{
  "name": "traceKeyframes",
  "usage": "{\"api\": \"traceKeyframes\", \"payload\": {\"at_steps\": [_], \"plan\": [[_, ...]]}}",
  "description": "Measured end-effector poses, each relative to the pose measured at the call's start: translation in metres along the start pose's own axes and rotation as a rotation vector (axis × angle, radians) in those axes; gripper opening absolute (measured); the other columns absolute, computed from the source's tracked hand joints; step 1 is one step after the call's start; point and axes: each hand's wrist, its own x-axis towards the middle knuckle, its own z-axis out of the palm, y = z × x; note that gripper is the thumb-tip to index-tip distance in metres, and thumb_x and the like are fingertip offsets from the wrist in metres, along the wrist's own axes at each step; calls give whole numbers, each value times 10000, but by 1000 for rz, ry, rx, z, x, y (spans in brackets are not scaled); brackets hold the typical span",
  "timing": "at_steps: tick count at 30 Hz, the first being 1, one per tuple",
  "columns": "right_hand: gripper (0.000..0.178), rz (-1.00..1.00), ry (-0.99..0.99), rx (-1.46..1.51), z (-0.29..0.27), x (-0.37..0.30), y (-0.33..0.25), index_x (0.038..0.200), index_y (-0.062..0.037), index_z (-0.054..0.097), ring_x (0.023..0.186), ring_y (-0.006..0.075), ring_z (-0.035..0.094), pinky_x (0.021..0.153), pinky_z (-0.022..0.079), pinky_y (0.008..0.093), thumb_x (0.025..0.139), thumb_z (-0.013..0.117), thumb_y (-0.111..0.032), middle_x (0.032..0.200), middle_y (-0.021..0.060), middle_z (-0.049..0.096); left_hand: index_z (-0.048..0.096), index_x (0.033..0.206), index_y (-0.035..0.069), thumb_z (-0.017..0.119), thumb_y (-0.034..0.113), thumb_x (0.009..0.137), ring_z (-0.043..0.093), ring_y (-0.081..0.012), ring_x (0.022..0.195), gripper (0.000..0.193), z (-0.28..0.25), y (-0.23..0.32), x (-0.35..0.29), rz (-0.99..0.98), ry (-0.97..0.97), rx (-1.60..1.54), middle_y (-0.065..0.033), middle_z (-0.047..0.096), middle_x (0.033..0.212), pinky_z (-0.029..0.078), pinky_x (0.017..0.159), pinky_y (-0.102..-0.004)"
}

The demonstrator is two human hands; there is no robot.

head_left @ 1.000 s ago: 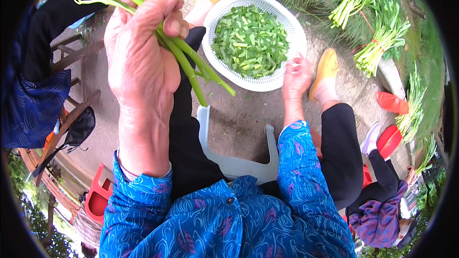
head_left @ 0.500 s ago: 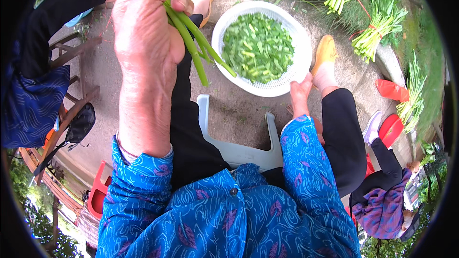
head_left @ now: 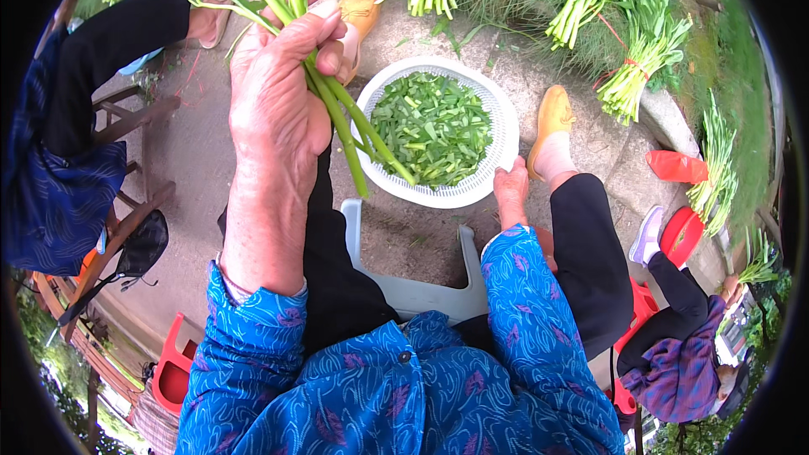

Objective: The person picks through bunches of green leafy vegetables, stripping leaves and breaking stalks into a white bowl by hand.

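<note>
My left hand (head_left: 282, 84), raised at the upper left of the basket, is closed around a small bunch of leafy greens (head_left: 354, 131). Leaves fan out above the fist, and the cut green stems hang down over the basket's left rim. A white plastic basket (head_left: 507, 122) rests on the ground between my feet, holding chopped greens (head_left: 434, 131). At its lower right, my right hand (head_left: 511, 192) grips the basket rim, thumb on top. The undersides of those fingers are hidden.
A pale plastic stool (head_left: 421, 293) stands between my legs. Tied bundles of greens (head_left: 645, 59) lie along the grassy edge. At left, a person in dark clothes (head_left: 59, 194) sits by a wooden chair (head_left: 135, 118); another person (head_left: 674, 362) sits at the lower right.
The view has shifted, with the basket now lower in it. My left hand has moved to the right with the greens still held. The right hand stays at the basket rim.
</note>
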Motion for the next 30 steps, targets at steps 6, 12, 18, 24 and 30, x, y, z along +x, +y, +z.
{"api": "traceKeyframes", "payload": {"at_steps": [6,12,18,24,30], "plan": [[451,34,100,129,-14,11,-26,1178,-38,550,961,326,628,840,474,414,769,667,-186,1017,171,658,509,1161,-45,573,31,862,435,-86,557,315,4,1,-3,2,38,28,-56,529,772,363,553,-238],[312,-373,292,-90,-31,66,-90,1069,-49,627,922,320,631,807,483,422,807,618,-218,987,153,664,532,1129,-53,594,6,840,446,-75,559,301,11,4,-9,-21,45,30,-56,554,755,372,528,-194],[190,-280,16,-325,-47,101,-142,924,-83,673,865,312,647,753,493,411,787,645,-212,867,134,683,510,1173,-55,592,6,840,429,-70,550,348,17,9,-11,-59,65,25,-52,553,745,363,531,-192],[147,-210,-224,-470,-46,93,-103,808,-61,672,842,311,643,746,491,406,725,674,-183,837,154,666,500,1170,-62,610,21,831,431,-68,553,366,16,7,-11,-62,68,43,-46,562,774,364,530,-192],[165,-68,-262,-318,-51,83,-99,870,-75,680,946,313,629,821,479,400,757,620,-179,939,155,669,506,1151,-59,613,23,822,439,-69,566,355,15,1,-12,-58,48,52,-51,580,832,369,534,-184]]}}
